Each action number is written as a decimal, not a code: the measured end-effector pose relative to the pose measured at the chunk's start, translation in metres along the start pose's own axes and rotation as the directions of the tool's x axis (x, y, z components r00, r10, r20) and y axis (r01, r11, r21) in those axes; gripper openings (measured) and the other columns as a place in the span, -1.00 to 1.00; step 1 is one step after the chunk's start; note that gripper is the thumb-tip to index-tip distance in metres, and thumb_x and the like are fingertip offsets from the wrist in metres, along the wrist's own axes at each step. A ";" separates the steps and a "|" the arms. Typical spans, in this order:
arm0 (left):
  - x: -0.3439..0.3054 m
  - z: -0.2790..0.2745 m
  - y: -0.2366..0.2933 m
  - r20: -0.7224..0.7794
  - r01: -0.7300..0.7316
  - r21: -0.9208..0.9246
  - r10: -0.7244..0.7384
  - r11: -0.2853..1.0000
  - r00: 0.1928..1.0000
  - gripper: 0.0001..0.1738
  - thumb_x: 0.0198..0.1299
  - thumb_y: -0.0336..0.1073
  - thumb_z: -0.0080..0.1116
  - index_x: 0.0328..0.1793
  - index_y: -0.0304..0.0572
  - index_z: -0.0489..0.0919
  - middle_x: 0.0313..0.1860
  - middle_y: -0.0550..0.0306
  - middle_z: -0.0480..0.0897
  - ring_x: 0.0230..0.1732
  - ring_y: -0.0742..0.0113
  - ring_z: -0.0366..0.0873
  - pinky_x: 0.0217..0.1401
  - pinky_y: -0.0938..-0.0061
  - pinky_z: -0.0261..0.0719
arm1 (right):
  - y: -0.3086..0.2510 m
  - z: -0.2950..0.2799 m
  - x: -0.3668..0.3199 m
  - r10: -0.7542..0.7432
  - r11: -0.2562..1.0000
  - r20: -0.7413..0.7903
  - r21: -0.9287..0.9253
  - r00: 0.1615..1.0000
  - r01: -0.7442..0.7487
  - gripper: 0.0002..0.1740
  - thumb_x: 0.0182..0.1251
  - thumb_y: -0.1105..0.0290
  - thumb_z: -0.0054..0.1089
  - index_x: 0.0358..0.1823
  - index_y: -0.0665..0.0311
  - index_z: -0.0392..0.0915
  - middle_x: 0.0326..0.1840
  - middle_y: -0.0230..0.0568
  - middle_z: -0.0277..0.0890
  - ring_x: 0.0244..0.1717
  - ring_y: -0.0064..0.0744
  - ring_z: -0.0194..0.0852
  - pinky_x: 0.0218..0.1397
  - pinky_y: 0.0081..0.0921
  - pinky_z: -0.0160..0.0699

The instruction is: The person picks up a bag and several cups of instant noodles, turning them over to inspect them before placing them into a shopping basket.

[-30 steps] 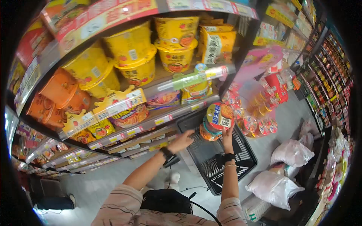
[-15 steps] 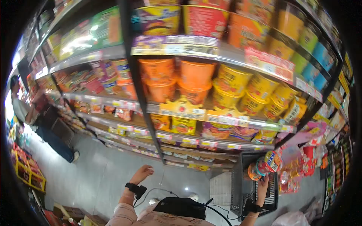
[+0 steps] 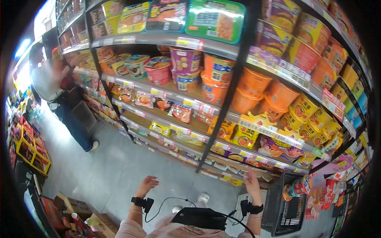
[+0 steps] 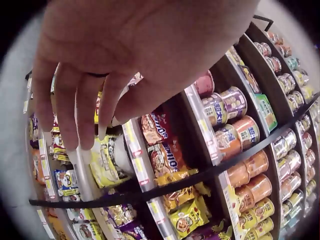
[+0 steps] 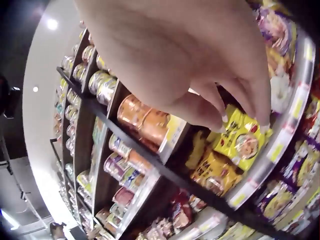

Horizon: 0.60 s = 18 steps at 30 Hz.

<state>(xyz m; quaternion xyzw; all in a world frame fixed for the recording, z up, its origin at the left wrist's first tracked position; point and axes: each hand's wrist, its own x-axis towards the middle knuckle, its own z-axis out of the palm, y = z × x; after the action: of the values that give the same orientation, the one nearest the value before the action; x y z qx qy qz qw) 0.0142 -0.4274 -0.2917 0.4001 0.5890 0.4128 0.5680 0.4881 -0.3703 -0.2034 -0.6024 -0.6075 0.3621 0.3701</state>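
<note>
Basket (image 3: 274, 206), black, slatted, one: between four and five o'clock in the head view. Noodle tubs (image 3: 294, 189), stacked: four o'clock, at the basket's far end (upright or leaning, cannot tell). Right hand (image 3: 252, 185): near five o'clock, left of the basket; fingers loose, holding nothing. Left hand (image 3: 147, 185): seven o'clock, likewise relaxed and bare. Yellow packet (image 3: 245, 137): near four o'clock, on a low shelf (image 3: 274, 162) beyond the right hand; the right-wrist view sets fingertips over it, but the head view suggests they are apart. Handling notes, by judgement: pinch a soft packet at its sealed edge and lift it over the rail before drawing it out, sparing the noodles; take tubs round the wall, never by the lid; lay any addition flat, clear of the stack. Orange tubs (image 3: 250, 85), stacked: two o'clock. Outermost, a person (image 3: 59, 99): between nine and ten.
</note>
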 end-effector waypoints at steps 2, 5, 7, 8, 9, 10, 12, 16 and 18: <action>0.005 -0.010 0.018 -0.033 -0.017 -0.002 0.017 1.000 0.999 -0.69 0.24 -0.27 -0.08 0.08 -0.17 0.41 -0.13 0.10 0.59 -0.08 0.36 0.53 -0.03 0.50 0.44 | -0.033 0.026 0.023 -0.078 0.997 0.058 -0.009 0.995 0.079 -0.45 0.28 0.52 -0.09 0.32 0.21 0.09 0.29 -0.20 0.16 0.19 -0.32 0.28 0.15 -0.45 0.30; 0.033 -0.028 0.046 -0.053 -0.111 -0.066 0.108 0.992 0.993 -0.70 0.21 -0.32 -0.08 0.08 -0.18 0.41 -0.12 0.11 0.58 -0.09 0.37 0.53 -0.03 0.51 0.43 | -0.102 0.054 0.059 -0.184 0.982 0.107 0.062 0.977 0.178 -0.46 0.30 0.54 -0.11 0.32 0.19 0.09 0.28 -0.18 0.17 0.24 -0.31 0.23 0.16 -0.46 0.30; 0.059 -0.039 0.075 -0.055 -0.223 -0.103 0.219 0.969 0.974 -0.69 0.20 -0.37 -0.07 0.09 -0.20 0.39 -0.10 0.13 0.57 -0.07 0.38 0.52 -0.02 0.52 0.43 | -0.139 0.074 0.095 -0.297 0.949 0.144 0.154 0.944 0.275 -0.46 0.31 0.56 -0.12 0.33 0.21 0.08 0.30 -0.17 0.16 0.27 -0.30 0.19 0.20 -0.46 0.26; 0.073 -0.043 0.096 -0.050 -0.290 -0.105 0.286 0.951 0.957 -0.68 0.19 -0.40 -0.07 0.10 -0.21 0.38 -0.08 0.13 0.56 -0.06 0.38 0.51 -0.02 0.53 0.43 | -0.154 0.085 0.114 -0.364 0.916 0.150 0.238 0.919 0.323 -0.46 0.31 0.56 -0.12 0.33 0.23 0.07 0.31 -0.17 0.14 0.29 -0.32 0.16 0.23 -0.46 0.23; 0.086 -0.046 0.122 -0.036 -0.362 -0.076 0.360 0.929 0.932 -0.66 0.19 -0.42 -0.07 0.12 -0.21 0.36 -0.04 0.12 0.54 -0.01 0.36 0.49 0.04 0.50 0.43 | -0.167 0.096 0.135 -0.489 0.859 0.134 0.246 0.862 0.449 -0.46 0.32 0.54 -0.09 0.32 0.27 0.06 0.34 -0.16 0.10 0.34 -0.33 0.08 0.28 -0.45 0.18; 0.100 -0.048 0.150 -0.016 -0.434 -0.046 0.433 0.900 0.901 -0.64 0.20 -0.44 -0.06 0.15 -0.22 0.35 0.00 0.12 0.52 0.04 0.35 0.47 0.09 0.47 0.42 | -0.188 0.107 0.150 -0.503 0.839 0.108 0.299 0.857 0.455 -0.43 0.30 0.54 -0.07 0.33 0.27 0.04 0.37 -0.15 0.05 0.36 -0.32 0.03 0.32 -0.42 0.14; 0.128 -0.049 0.207 -0.037 -0.589 -0.072 0.588 0.805 0.808 -0.61 0.19 -0.46 -0.05 0.18 -0.23 0.33 0.06 0.13 0.48 0.09 0.36 0.42 0.13 0.48 0.39 | -0.231 0.126 0.181 -0.581 0.793 0.058 0.268 0.812 0.547 -0.40 0.28 0.56 -0.06 0.34 0.28 0.02 0.39 -0.11 0.00 0.38 -0.27 -0.01 0.35 -0.37 0.09; 0.170 -0.036 0.324 -0.003 -0.729 -0.098 0.732 0.677 0.681 -0.48 0.15 -0.49 -0.04 0.28 -0.27 0.22 0.16 0.10 0.41 0.18 0.32 0.36 0.21 0.47 0.31 | -0.280 0.169 0.249 -0.714 0.681 -0.157 0.068 0.682 0.729 -0.31 0.24 0.49 0.01 0.36 0.36 -0.09 0.42 0.05 -0.14 0.43 -0.12 -0.17 0.41 -0.29 -0.06; 0.199 -0.032 0.363 0.024 -0.771 -0.068 0.774 0.633 0.633 -0.44 0.13 -0.50 -0.05 0.31 -0.28 0.19 0.20 0.09 0.37 0.21 0.31 0.33 0.23 0.47 0.28 | -0.294 0.186 0.277 -0.726 0.678 -0.276 -0.136 0.630 0.722 -0.27 0.24 0.43 0.03 0.36 0.40 -0.12 0.42 0.11 -0.17 0.44 -0.03 -0.21 0.42 -0.27 -0.12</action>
<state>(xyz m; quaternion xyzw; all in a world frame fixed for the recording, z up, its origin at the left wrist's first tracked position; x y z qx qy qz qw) -0.0235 -0.1185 -0.0172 0.6092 0.3360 0.6208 0.3614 0.1866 -0.0960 -0.0260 -0.3588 -0.7345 0.0808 0.5703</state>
